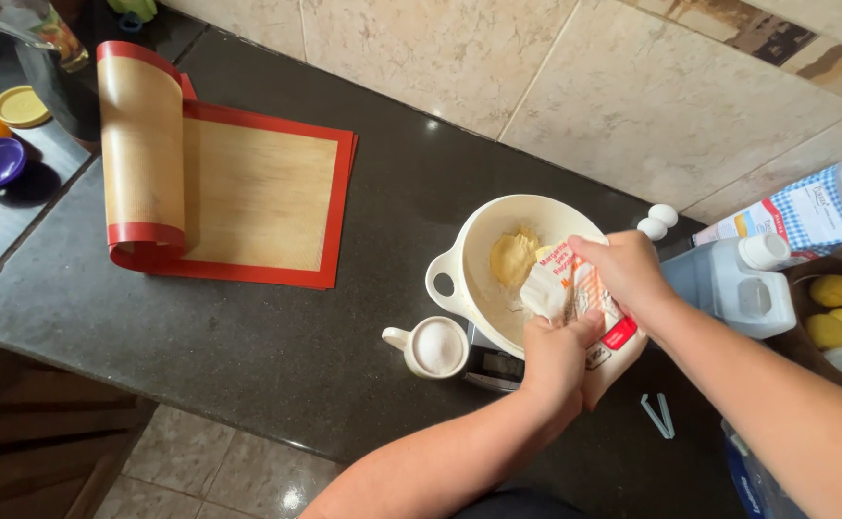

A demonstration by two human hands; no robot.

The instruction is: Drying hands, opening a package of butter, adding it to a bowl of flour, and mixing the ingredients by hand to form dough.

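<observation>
Hands squeeze a soft, crinkled margarine wrapper (pixel 575 293) over a white mixing bowl (pixel 469 250) on the dark worktop (pixel 277 336), the left hand (pixel 556 356) pinching its lower end and the right hand (pixel 628 269) closed on the top. Yellow fat (pixel 515 255) already lies in the bowl. Light, limp and probably greasy, the wrapper looks best held by its clean outer folds.

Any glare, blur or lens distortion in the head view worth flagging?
Head view: sharp overall; small glare spots on the dark countertop near the wall tiles; wide-angle bending toward the edges; both hands on the wrapper over the white bowl show no motion blur.
</observation>
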